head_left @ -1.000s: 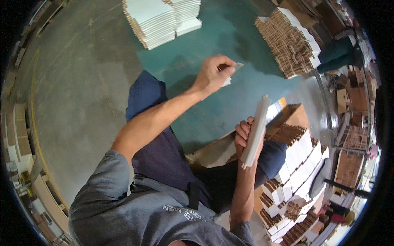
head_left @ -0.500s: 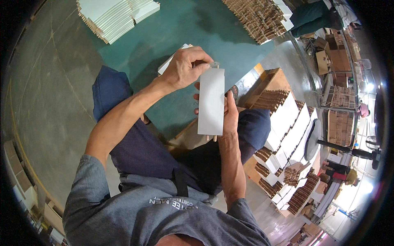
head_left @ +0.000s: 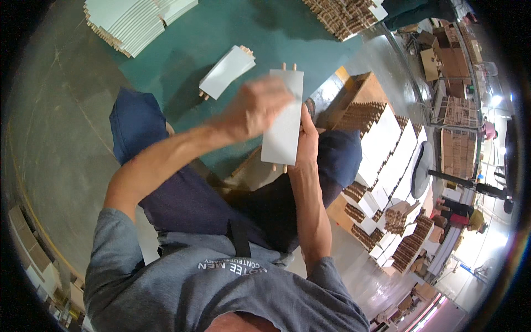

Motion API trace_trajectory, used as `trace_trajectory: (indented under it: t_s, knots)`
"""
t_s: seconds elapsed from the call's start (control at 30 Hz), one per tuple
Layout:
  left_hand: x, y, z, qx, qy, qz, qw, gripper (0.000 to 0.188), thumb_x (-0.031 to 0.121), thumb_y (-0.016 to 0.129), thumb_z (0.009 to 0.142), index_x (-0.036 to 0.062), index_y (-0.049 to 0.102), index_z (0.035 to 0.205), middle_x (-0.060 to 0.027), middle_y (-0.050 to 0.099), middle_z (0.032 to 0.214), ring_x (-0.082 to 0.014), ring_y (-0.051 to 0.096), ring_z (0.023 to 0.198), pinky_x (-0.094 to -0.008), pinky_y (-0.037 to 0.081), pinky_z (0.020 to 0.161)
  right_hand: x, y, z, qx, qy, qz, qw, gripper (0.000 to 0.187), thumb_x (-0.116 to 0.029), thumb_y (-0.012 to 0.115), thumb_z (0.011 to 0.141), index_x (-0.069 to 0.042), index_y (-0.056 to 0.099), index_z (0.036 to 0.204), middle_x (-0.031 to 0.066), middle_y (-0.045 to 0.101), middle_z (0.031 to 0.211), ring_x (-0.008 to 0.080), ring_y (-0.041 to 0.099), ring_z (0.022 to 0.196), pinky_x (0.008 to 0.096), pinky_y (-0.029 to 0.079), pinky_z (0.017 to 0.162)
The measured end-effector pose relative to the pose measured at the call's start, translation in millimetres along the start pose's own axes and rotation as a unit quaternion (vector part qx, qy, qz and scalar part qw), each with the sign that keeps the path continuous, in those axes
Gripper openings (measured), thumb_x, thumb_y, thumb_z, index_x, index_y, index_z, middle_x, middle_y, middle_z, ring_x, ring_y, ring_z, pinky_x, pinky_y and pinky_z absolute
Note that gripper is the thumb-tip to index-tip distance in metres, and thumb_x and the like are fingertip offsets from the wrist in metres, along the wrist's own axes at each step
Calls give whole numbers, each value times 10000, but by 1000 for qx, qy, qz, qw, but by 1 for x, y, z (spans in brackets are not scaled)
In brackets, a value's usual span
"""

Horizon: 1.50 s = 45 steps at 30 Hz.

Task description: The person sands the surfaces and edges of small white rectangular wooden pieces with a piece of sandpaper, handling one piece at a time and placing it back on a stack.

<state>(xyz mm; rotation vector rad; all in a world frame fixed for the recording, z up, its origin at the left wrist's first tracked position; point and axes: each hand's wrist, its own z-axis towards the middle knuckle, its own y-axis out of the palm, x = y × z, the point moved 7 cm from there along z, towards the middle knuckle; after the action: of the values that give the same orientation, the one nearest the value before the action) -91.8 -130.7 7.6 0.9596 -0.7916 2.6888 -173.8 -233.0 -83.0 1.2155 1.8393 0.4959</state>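
Note:
A narrow white board (head_left: 283,130) with wooden dowels sticking out of both ends stands in front of me. My right hand (head_left: 307,135) grips it from behind along its right side. My left hand (head_left: 257,105) is smeared by motion over the board's upper left part, its fingers curled. Something small and greyish seems pinched at its fingertips; what it is cannot be made out. Beyond my left hand, a small stack of similar white boards (head_left: 228,73) with dowel ends lies on the green surface (head_left: 182,36).
A pile of white boards (head_left: 133,22) sits at the far left, and another dowelled stack (head_left: 340,19) at the far right. On my right, a pallet holds many stacked white boards (head_left: 381,160). Near it stands a black fan (head_left: 423,169). People and cartons (head_left: 459,77) are farther off.
My left hand has come down from the board's top end onto its face. The board has risen slightly in view, and the small stack behind my left hand now shows more fully.

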Motion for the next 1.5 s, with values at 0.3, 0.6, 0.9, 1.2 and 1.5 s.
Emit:
trace_trajectory:
  t_s: [0.3,0.6,0.9,1.2,1.5]
  knots:
    - [45,26,-27,-82,71,-83,991,99,19,615,854,-17,682,919,-127,624,843,-275,631,756,-373,528,664,-11,18,2,-133,-32,-10,991,551,-435,341,1065,-16,482,1395,153,635,1219,256,652,1052,401,576,837]
    - [-6,-6,8,46,6,12,999,130,66,634,873,-21,688,953,-126,633,876,-257,641,775,-371,543,690,-12,5,6,-55,-40,-11,998,439,-406,411,1057,-50,584,1247,105,686,1115,234,698,886,366,600,733]
    - [74,25,-41,-147,126,-161,968,243,30,642,748,10,689,986,-86,603,892,-276,624,845,-399,537,695,-16,19,10,-101,-71,-46,991,532,-381,356,1044,-45,439,1449,208,631,1215,293,654,1035,426,587,846]
    - [46,-28,-12,65,63,-170,981,204,-35,707,734,-5,668,932,-99,583,881,-263,600,833,-390,506,723,12,3,37,46,-82,-354,931,527,-440,530,979,-13,504,1287,145,608,1091,252,612,977,409,549,777]
    - [25,-55,-4,147,51,-134,979,40,71,683,793,59,650,814,-88,569,846,-263,621,842,-404,516,714,39,34,133,126,-105,-562,810,802,-522,746,822,43,438,1301,168,548,1103,282,554,1019,423,522,833]
